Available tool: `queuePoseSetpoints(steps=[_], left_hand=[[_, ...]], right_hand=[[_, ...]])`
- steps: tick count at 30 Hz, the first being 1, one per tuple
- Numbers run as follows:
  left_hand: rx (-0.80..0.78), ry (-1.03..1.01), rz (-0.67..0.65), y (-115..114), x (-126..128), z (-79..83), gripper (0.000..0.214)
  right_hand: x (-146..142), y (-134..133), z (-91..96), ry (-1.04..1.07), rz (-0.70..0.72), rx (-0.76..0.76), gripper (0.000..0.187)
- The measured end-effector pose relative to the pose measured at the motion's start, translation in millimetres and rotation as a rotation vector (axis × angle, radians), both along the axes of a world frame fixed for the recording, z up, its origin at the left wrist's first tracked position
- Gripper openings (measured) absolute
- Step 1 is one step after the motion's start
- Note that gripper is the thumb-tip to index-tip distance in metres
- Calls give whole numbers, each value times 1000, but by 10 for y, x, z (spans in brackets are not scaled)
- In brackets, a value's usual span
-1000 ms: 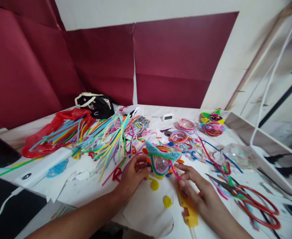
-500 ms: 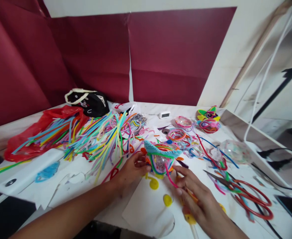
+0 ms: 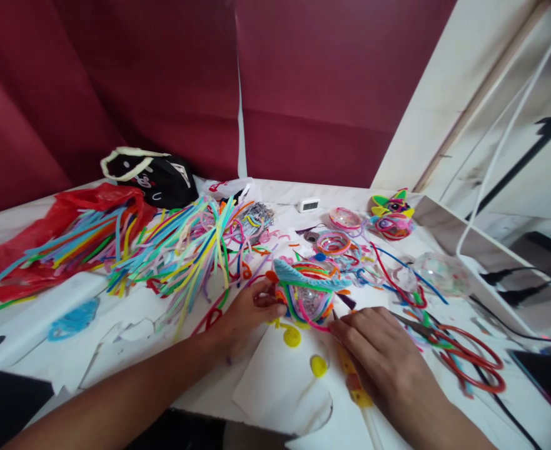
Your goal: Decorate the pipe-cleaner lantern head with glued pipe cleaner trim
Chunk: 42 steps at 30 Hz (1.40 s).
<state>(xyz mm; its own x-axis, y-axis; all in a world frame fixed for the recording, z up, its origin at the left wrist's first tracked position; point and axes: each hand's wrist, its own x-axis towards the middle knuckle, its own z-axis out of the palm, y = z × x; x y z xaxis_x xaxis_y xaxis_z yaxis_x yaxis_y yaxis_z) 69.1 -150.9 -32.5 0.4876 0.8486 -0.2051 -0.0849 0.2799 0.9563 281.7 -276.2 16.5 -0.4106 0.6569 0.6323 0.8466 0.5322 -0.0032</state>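
My left hand (image 3: 256, 306) is closed on the left side of a round ornament (image 3: 310, 300) wrapped in colourful pipe cleaners, with a clear, shiny middle and a light-blue brim-like strip across its top. At its lower right, the bent fingers of my right hand (image 3: 373, 350) pinch the end of a pink pipe cleaner (image 3: 319, 327), which curves along the ornament's bottom edge. Beneath my right hand, and partly hidden by it, is a yellow-orange tool like a glue gun (image 3: 360, 395). Small yellow coils (image 3: 319, 366) lie on white paper (image 3: 279, 390) in front.
Many loose pipe cleaners (image 3: 176, 250) and a red plastic bag (image 3: 3, 269) spread over the left. Orange-handled scissors (image 3: 472, 353) lie at the right. Behind are pipe-cleaner rings (image 3: 334, 242), a finished-looking ornament (image 3: 392, 225), a small white digital display (image 3: 309, 205) and a black bag (image 3: 157, 181).
My right hand has moved up and closer to the ornament, its back now turned more upward. The pink pipe cleaner, hanging down before, now lies along the ornament's lower edge. The view has shifted slightly.
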Motion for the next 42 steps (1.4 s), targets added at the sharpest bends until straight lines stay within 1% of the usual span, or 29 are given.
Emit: queuePoseSetpoints(steps=[2,7,12,19,24,26,30,35,38,42], left_hand=[[15,-5,-2,-7,-7,-14,47],[11,-11,-1,-7,-14,-38,45],[12,-12,-8,-8,-6,-43,50],[16,14,13,-35,-1,-11,48],[40,21,89,-65,5,-1,50],[40,30,96,-73,11,4,51],[56,32,101,-77,22,0,51],[155,22,90,-65,22,-71,43],[258,54,116,-62,19,-101,36],[418,147,134,-78,1,-91,30]], right_hand=[[-10,27,44,-56,3,31,36],[-15,-13,152,-167,15,119,25],[-25,46,175,-303,2,215,25],[-19,197,108,-391,15,240,34],[2,205,110,-406,56,200,34],[5,201,120,-401,57,180,33],[15,208,155,-397,49,193,32],[42,233,154,-378,41,163,32],[52,248,115,-355,45,153,29],[50,266,62,-354,47,149,28]])
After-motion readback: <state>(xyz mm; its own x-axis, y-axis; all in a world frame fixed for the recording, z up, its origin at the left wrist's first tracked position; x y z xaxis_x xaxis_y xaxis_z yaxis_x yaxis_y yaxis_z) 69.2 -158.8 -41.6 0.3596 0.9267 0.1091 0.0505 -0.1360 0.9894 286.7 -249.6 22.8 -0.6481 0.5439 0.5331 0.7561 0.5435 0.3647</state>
